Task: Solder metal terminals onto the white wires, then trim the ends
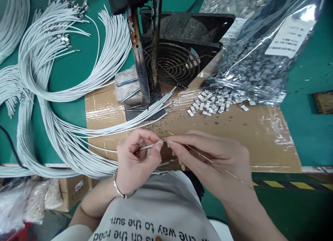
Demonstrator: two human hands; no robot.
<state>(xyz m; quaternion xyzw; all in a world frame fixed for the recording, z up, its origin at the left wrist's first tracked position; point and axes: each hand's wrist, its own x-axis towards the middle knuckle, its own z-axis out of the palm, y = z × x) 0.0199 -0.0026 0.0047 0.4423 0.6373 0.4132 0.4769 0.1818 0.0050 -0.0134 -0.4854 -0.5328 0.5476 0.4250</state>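
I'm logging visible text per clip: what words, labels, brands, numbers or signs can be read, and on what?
"on the road": shirt, upside down, line partly cut off.
"the way to the sun.": shirt, upside down, start unclear.
White label on the silvery bag: too small to read.
Second label on the clear bag behind it: too small to read.
Third label on the cardboard box: too blurred to read.

Bench [307, 144]: green top; brown cardboard [260, 144] laid along near edge. On cardboard: loose heap of small pale chips [213, 102]; dark plate [132, 114], crossed by wire ends. Left: white wires [49, 81] in curved bundles, partly over cardboard. Rear: tilted black fan [174, 62], clear bag [234, 3]. Right: silvery bag [262, 71] overlapping cardboard; wood block [324, 102] well apart.
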